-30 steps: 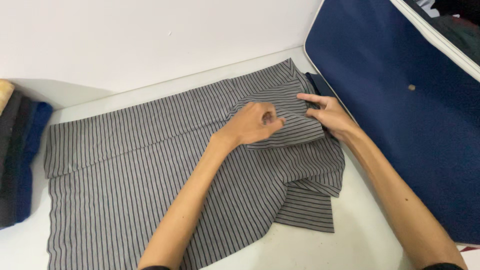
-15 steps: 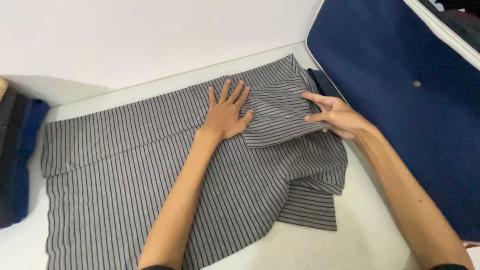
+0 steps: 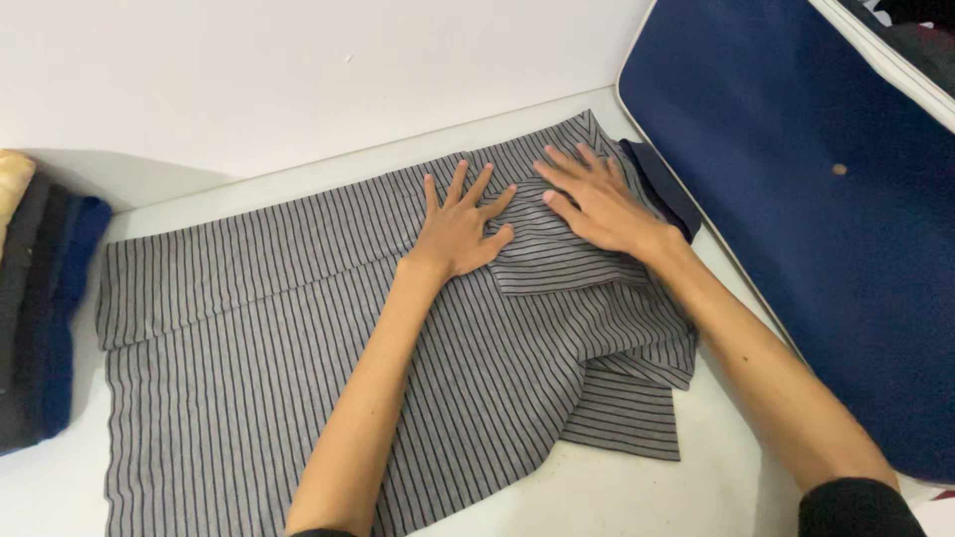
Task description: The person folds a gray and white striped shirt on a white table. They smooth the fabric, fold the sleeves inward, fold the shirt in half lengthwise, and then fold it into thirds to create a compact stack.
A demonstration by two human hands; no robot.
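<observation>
- Head view, garment: a grey striped shirt is laid flat on the white table, its long axis running left to right across the frame; a folded sleeve panel lies doubled over the upper right part of the shirt.
- Head view, left hand: it is laid palm down on the shirt body just beside the left edge of the folded panel, fingers spread and flat; nothing is pinched.
- Head view, right hand: it is pressed flat on top of the folded panel, fingers extended and slightly fanned toward the wall; no cloth is gripped. This hand is the nearer to the fold (it rests directly on it), and the thumbs of the two hands lie close together.
- Surface and surroundings: a white wall stands behind the table; a dark blue case lid leans at the right, just beside the shirt's collar end; a stack of folded dark clothes sits at the left edge, well apart from both hands.
</observation>
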